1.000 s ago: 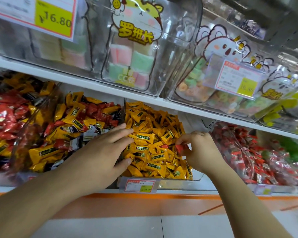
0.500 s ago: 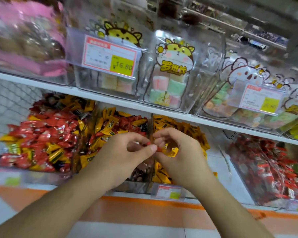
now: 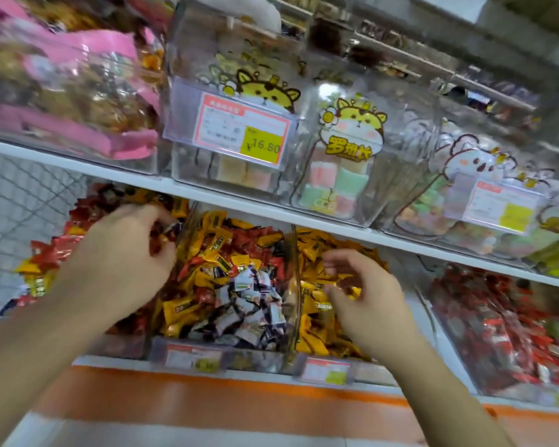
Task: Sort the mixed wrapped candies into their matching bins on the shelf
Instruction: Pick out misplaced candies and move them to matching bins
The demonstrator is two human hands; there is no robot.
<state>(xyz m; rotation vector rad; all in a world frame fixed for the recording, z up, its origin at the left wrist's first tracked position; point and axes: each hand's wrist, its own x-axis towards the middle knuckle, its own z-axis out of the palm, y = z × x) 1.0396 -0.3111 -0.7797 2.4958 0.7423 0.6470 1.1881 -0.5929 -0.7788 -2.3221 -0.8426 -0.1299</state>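
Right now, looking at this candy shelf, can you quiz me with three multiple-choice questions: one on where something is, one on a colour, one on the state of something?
1. Where is the left hand?
A. over the left bin of red candies
B. on the top shelf
C. on the floor

2. What colour is the price patch reading 16.80?
A. blue
B. yellow
C. green

3. How is the right hand?
A. flat on the shelf edge
B. fingers loosely curled over the yellow candies
C. out of view

Answers: 1 A, it reaches over the left bin. 2 B, the patch is yellow. 3 B, its fingers curl above that bin.
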